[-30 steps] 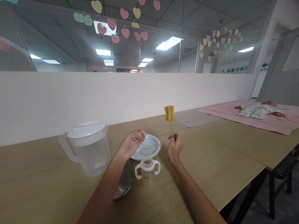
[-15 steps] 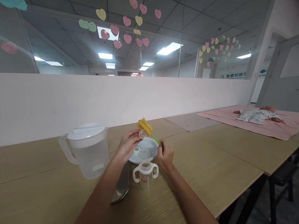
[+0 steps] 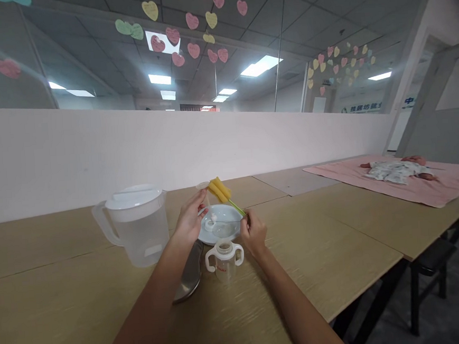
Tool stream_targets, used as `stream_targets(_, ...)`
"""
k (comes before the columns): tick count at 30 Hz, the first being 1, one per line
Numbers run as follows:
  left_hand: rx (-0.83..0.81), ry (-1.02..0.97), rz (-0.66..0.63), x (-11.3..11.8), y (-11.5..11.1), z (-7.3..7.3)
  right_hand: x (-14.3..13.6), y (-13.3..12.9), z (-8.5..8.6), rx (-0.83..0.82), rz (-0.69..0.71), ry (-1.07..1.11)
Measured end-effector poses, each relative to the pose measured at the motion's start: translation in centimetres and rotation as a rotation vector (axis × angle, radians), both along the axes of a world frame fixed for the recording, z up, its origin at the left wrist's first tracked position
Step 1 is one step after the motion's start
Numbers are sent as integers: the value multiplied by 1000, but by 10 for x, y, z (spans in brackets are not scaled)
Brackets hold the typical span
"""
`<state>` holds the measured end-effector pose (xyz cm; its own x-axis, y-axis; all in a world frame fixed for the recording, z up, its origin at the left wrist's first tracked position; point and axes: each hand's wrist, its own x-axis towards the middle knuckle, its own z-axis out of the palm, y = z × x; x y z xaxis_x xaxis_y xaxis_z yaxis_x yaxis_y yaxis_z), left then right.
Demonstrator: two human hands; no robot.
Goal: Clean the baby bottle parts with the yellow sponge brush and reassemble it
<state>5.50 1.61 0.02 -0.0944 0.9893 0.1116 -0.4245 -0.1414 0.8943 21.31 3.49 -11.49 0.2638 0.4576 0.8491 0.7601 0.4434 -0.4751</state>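
My left hand (image 3: 193,213) pinches a translucent round bottle top (image 3: 202,185), tipped so its disc faces up. A thin pale straw seems to hang from it, with a small white end over the bowl. In my right hand (image 3: 253,228) is the green handle of a bottle brush (image 3: 220,189) with a yellow sponge head. The sponge is close beside the top; whether they touch I cannot tell. Below the hands, a white bowl (image 3: 234,229) holds a white ring (image 3: 210,225). In front of it stands a clear baby bottle (image 3: 225,260), uncapped, with two white handles.
A lidded translucent pitcher (image 3: 140,226) stands to the left. Beside the bottle lies a metal tray (image 3: 190,278), partly behind my left forearm. On the right, a baby doll (image 3: 396,172) in patterned clothes lies on a pink cloth (image 3: 333,179). A dark stool (image 3: 433,262) is beside the table.
My left hand has turned the top from facing me to facing upward and moved it left of the sponge, exposing the straw. The right hand keeps its grip on the brush.
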Motion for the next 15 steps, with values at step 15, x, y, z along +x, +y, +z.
stream_targets(15,-69,5,-101,-10,-6,13,6,2,-7,125,-37,-136)
